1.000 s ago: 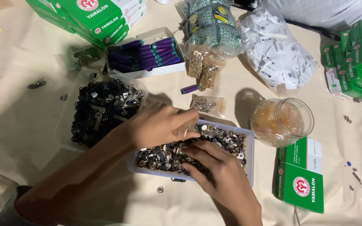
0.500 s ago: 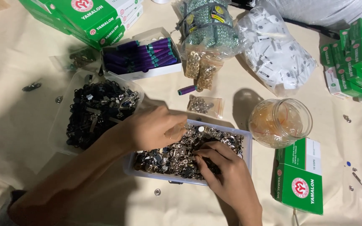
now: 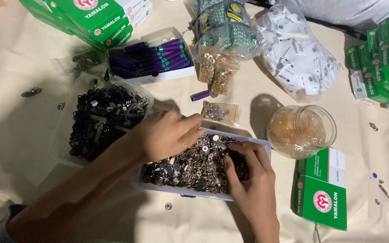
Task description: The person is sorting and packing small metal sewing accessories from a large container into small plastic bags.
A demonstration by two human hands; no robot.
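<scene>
Both hands are sorting through a shallow white tray [image 3: 266, 148] heaped with small silver metal fittings [image 3: 199, 162], near the middle of the table [image 3: 14, 135]. The left hand [image 3: 165, 135] rests curled over the tray's far-left rim, fingers together; whether they pinch a piece cannot be told. The right hand [image 3: 246, 173] digs in, fingers bent into the pile. Picking one piece out likely calls for a fine pinch. A clear tub of dark clips [image 3: 102, 119] crowds the left and a glass jar [image 3: 300, 130] the right, with open cloth nearer.
</scene>
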